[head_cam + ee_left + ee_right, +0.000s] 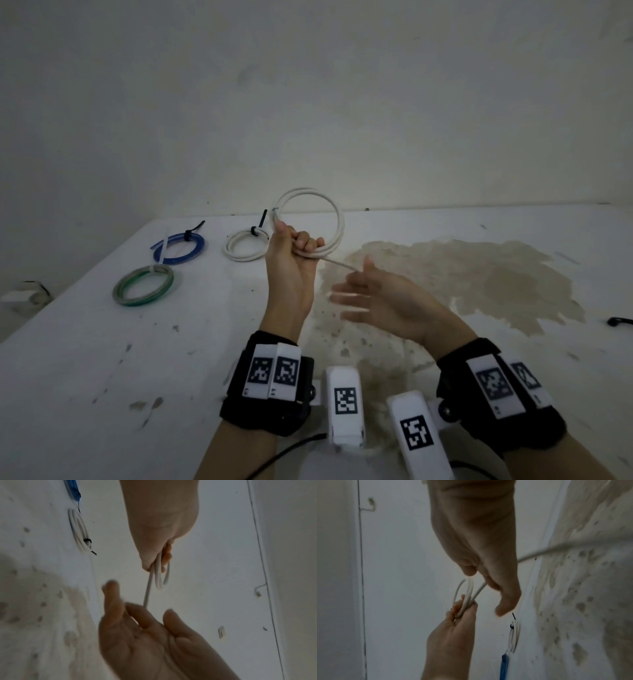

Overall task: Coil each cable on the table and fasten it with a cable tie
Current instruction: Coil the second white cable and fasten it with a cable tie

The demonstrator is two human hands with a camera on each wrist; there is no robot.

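Note:
My left hand [294,250] is raised above the table [102,359] and grips a white cable [337,219] wound into a few loops. The wrist views show its fingers [165,557] curled round the bunched strands [469,588]. The cable's free tail [337,263] leads down to my right hand [373,294], which is blurred, with fingers spread and thumb up. The tail slips between the right hand's loosely bent fingers [137,612] and trails off behind the hand [573,546]; nothing pinches it.
Three tied coils lie at the back left: a white one [245,246] with a black tie, a blue one [180,248] and a green one [144,286]. A brown stain [462,281] covers the table's right half. A small black object [620,321] lies at the right edge.

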